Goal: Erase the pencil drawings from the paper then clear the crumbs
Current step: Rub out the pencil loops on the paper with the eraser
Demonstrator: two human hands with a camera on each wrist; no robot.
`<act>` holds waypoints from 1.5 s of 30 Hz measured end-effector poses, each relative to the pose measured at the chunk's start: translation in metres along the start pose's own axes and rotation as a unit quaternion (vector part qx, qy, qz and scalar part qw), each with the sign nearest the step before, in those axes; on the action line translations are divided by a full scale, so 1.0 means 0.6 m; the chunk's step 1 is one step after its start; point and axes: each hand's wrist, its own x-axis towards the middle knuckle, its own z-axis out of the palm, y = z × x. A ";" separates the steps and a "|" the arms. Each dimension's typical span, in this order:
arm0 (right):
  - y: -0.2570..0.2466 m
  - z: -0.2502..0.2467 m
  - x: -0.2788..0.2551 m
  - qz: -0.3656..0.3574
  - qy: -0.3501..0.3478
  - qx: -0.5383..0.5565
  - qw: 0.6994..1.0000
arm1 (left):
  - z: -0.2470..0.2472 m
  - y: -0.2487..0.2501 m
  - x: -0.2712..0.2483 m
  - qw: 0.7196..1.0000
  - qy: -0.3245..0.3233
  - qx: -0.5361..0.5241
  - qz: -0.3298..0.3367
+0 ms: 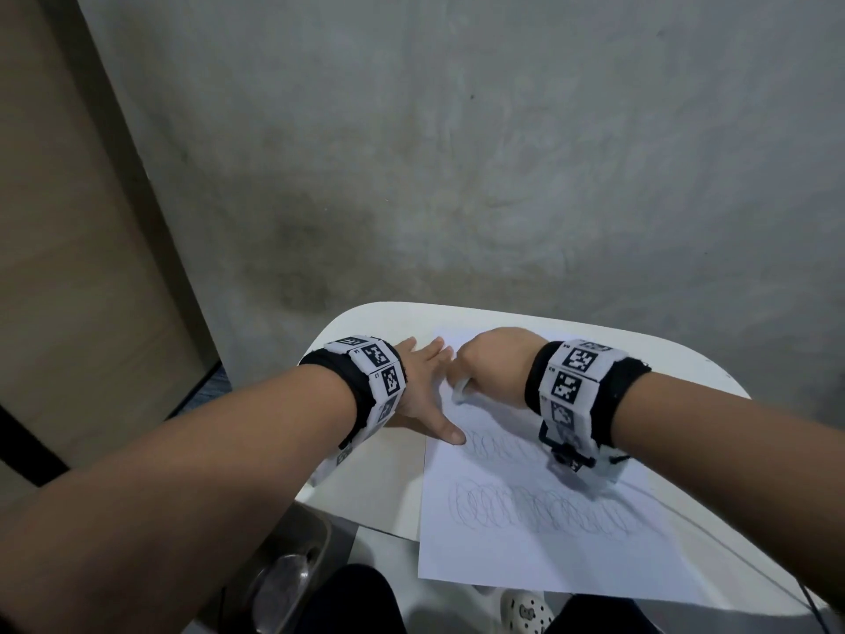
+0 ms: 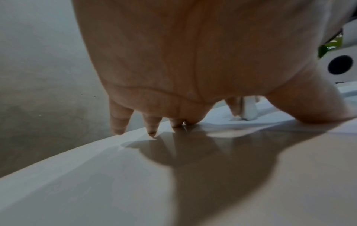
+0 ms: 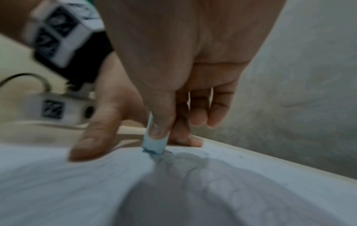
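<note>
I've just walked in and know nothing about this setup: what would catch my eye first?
Probably the two hands on a white sheet of paper lying on a small white table: the right hand pinches a white eraser with its tip on the sheet, and the left hand lies spread flat at the paper's left edge. Then the looping pencil scribbles nearer the person, and the checkered marker bands on both wrists.

Dim, even overhead light is falling on the white surface (image 1: 640, 354), with no glare. The head view is staying sharp at centre and bending straight lines toward its edges. In the left wrist view, the left hand (image 2: 193, 61) is casting a soft, dark shadow onto the surface beneath it. The right wrist view is showing motion blur and noise; the right hand (image 3: 183, 68) is shading the paper (image 3: 58, 191) below.
</note>
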 end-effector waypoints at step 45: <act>0.024 0.006 -0.007 0.131 -0.024 0.031 0.991 | 0.009 -0.005 0.015 1.000 -0.009 0.011 -0.024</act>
